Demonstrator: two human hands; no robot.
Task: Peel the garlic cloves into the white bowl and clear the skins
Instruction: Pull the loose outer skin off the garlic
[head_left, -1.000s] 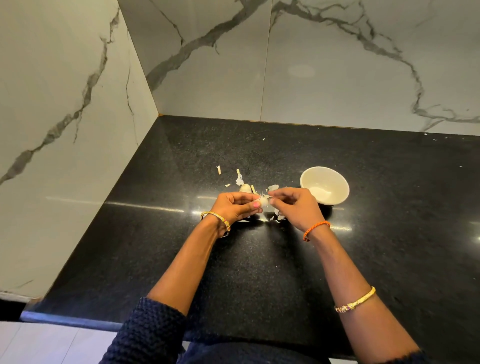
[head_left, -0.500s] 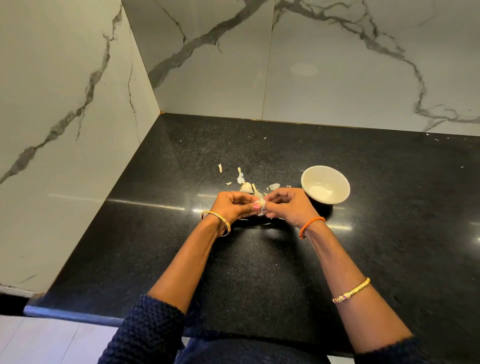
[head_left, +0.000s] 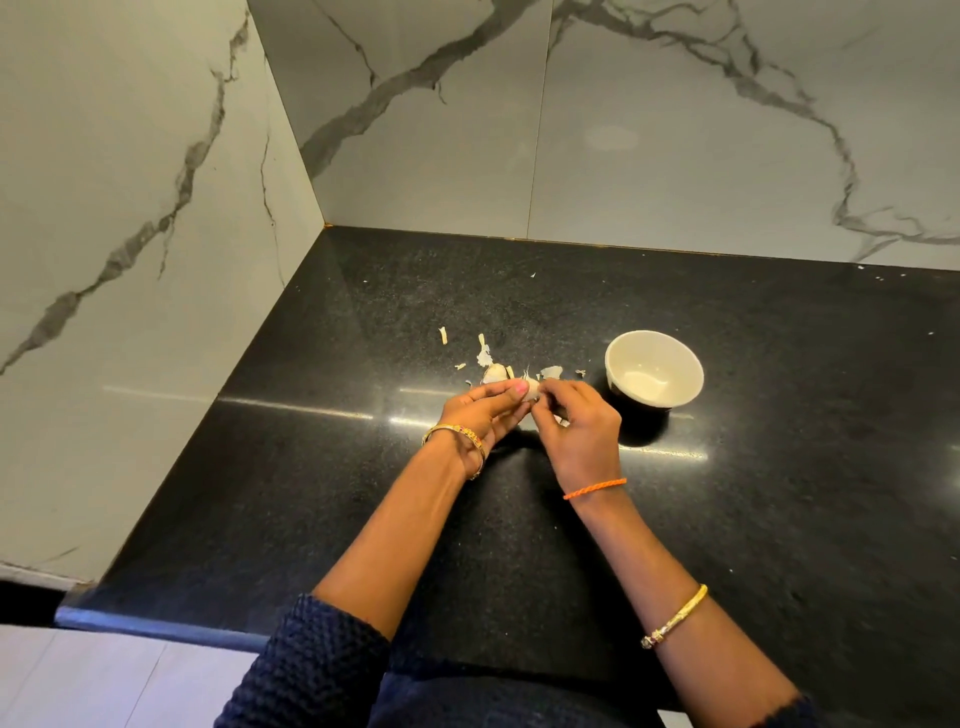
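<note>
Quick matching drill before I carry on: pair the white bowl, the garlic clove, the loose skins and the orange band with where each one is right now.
Things:
1. white bowl
2. garlic clove
3. loose skins
4. orange band

Places:
A. pinched between the left hand and the right hand
B. scattered on the black counter beyond the hands
C. around the right wrist
D. standing on the counter to the right of the hands

Pairs: 1-D, 2-A, 3-B, 4-C

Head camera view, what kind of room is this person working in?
Most likely a home kitchen: a black stone countertop set into a corner of marble-look wall tiles, with garlic skins and a white bowl on it.
</note>
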